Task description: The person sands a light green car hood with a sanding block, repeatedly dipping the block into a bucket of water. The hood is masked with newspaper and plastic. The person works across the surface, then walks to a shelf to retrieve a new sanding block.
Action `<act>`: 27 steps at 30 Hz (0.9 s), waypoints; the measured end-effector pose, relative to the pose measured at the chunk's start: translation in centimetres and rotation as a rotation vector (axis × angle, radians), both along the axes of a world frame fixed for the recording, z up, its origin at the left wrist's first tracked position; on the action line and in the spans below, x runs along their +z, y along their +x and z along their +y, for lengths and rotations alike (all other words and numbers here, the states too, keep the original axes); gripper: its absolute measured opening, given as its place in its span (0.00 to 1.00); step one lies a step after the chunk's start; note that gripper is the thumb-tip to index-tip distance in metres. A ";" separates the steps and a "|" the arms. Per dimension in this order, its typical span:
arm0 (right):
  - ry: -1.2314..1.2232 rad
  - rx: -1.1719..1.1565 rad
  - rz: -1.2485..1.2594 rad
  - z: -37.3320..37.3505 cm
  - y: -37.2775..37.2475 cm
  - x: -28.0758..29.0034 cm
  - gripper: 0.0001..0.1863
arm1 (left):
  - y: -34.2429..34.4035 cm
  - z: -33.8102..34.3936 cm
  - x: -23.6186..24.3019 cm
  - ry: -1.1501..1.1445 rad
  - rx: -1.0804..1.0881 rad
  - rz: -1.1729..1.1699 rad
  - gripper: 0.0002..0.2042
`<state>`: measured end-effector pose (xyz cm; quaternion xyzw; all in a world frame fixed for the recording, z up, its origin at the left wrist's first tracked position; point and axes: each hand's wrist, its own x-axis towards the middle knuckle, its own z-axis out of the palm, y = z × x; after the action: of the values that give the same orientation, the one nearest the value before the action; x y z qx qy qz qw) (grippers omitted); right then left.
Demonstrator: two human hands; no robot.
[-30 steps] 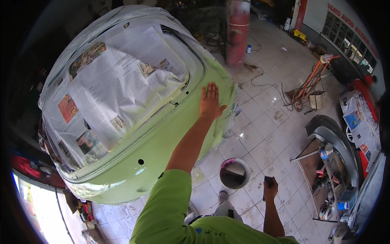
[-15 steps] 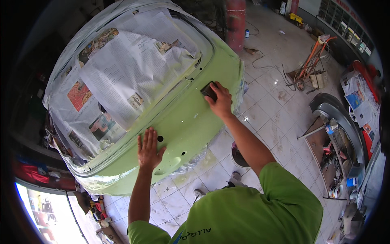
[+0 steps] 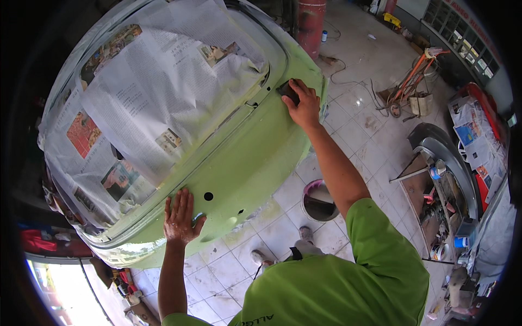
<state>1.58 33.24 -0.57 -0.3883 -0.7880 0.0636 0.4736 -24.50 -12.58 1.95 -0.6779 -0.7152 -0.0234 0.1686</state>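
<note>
A light green car panel (image 3: 244, 157) curves across the middle, beneath a window covered with newspaper (image 3: 147, 98). My right hand (image 3: 305, 108) is closed round a dark sanding block (image 3: 286, 91), pressed on the panel near its far right corner, beside the papered window's lower corner. The underside of the block is hidden. My left hand (image 3: 182, 220) rests flat on the nearer part of the panel with its fingers stretched out, next to a round black hole (image 3: 208, 196). Whitish residue marks the back of this hand.
A dark bucket (image 3: 319, 202) with a pinkish rim stands on the tiled floor (image 3: 272, 236) near my feet. To the right are a metal stand (image 3: 429, 217) with tools and cans, a grey fender (image 3: 454, 163) and an orange-handled cart (image 3: 413, 81). A red post (image 3: 311, 27) rises behind the car.
My right hand has moved the sanding block farther along the panel toward its far right corner. The left hand stays flat on the panel. The whole view has shifted somewhat.
</note>
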 end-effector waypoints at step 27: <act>0.193 0.355 0.118 -1.2 -1.1 -0.6 0.30 | -0.2 -1.1 -0.4 0.023 0.021 0.021 0.36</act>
<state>0.51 32.06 -1.15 -0.1917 -0.8173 0.0931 0.5353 -24.67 -13.67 1.58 -0.6686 -0.7202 -0.0226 0.1841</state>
